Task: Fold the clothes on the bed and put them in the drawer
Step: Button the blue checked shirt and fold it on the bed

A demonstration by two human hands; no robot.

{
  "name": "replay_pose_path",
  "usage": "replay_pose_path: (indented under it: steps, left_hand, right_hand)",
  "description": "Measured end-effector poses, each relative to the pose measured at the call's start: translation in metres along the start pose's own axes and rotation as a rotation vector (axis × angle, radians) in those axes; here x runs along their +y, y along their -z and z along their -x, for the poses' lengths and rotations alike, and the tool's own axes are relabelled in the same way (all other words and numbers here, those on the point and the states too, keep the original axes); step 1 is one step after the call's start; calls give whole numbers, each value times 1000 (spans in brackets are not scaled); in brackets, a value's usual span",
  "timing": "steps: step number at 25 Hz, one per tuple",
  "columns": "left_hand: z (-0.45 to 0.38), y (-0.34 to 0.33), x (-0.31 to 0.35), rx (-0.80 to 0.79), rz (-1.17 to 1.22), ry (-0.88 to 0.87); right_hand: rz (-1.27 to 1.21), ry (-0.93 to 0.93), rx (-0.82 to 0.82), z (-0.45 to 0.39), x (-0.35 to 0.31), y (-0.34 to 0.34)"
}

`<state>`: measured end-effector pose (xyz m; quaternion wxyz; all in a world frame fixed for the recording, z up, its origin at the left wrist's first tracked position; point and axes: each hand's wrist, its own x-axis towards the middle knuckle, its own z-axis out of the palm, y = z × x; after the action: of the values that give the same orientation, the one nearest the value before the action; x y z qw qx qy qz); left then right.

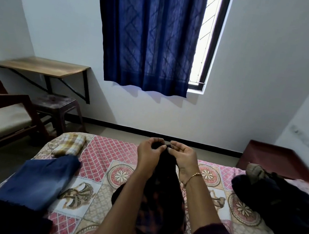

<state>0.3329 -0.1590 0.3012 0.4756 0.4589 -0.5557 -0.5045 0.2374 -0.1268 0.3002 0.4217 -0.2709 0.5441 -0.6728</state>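
A dark patterned garment (161,200) hangs between my arms above the bed (105,153), lifted by its top edge. My left hand (150,152) pinches that edge on the left, and my right hand (182,156) pinches it just beside, fingers curled. Folded blue jeans (38,182) lie on the bed's left side, with a folded checked cloth (69,143) beyond them. A heap of dark unfolded clothes (273,199) sits on the bed's right side. No drawer is in view.
A wooden chair (5,119) and a dark plastic stool (58,106) stand left of the bed, under a wall-mounted wooden shelf (44,65). A blue curtain (151,35) covers the window ahead. A maroon box (276,159) stands at the right wall.
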Motion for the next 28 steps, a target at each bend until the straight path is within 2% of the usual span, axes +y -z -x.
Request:
replay_pose_path:
  steps: [4, 9, 13, 16, 20, 25, 28]
  left_hand:
    - [2, 1, 3, -6, 127, 85]
    - [8, -4, 11, 14, 133, 82]
    - [2, -5, 17, 12, 108, 86]
    - [6, -8, 12, 84, 92, 66]
    - [15, -13, 3, 108, 88, -14]
    - [17, -22, -1, 129, -98, -122]
    - [20, -28, -2, 219, -188, -123]
  right_hand:
    - [43, 95, 94, 8, -4, -8]
    - [39, 149, 170, 13, -12, -11]
    - [63, 197, 126, 11, -18, -7]
    - [171, 240, 79, 10, -15, -1]
    - [322, 315, 99, 8, -14, 4]
    - [187, 280, 15, 8, -9, 16]
    - [132, 269, -16, 6, -3, 19]
